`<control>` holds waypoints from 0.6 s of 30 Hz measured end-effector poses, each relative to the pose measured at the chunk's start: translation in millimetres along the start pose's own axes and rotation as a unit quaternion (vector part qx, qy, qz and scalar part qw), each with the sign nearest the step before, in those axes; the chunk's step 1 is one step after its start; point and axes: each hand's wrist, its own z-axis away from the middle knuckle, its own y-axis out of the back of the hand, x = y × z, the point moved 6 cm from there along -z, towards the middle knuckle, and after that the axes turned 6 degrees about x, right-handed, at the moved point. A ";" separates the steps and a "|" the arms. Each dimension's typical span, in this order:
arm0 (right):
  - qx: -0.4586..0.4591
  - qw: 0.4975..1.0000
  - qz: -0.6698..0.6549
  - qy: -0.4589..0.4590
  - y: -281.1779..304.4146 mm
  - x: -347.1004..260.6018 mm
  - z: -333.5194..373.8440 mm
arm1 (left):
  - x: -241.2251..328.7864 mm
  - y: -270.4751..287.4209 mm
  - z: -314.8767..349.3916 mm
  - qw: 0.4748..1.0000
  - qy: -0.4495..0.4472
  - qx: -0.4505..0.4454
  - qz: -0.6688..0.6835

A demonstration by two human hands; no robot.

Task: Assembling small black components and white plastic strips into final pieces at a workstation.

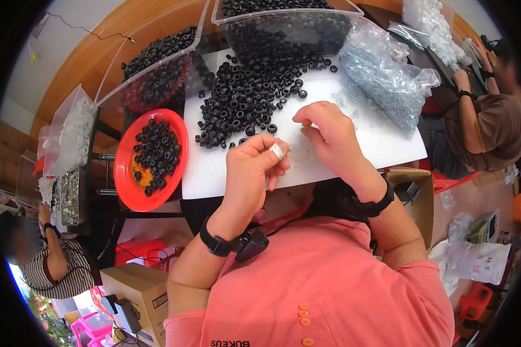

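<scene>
My left hand [256, 159] is raised over the near edge of a white foam sheet [214, 179]. Its thumb, wrapped in white tape [277, 151], presses against the fingers; whatever they pinch is too small to make out. Just right of it, my right hand [330, 130] hovers with bent fingers, a gap showing between index finger and thumb. I see nothing in that gap. Beyond both hands spreads a heap of small black ring-shaped parts [243, 95]. A clear plastic bag of tiny bluish-grey pieces [382, 78] lies at the right, with some pieces spilled beside it.
A red plate [181, 156] with black parts sits left of the sheet. Clear bins [289, 13] of black parts stand behind. Co-workers sit at far left [58, 260] and far right [486, 127]. Cardboard boxes [136, 289] flank me below the table.
</scene>
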 end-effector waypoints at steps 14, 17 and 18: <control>-0.002 0.994 -0.107 -0.031 5.7 -30.3 1.2 | 1.9 17.7 27.9 0.996 0.009 -0.038 0.074; -0.045 0.970 -0.232 -0.057 -9.8 -44.7 7.7 | 0.1 16.4 28.0 0.994 0.016 -0.036 0.103; -0.034 0.969 -0.240 -0.049 -10.6 -47.2 8.2 | -0.5 17.4 28.0 0.993 0.016 -0.029 0.114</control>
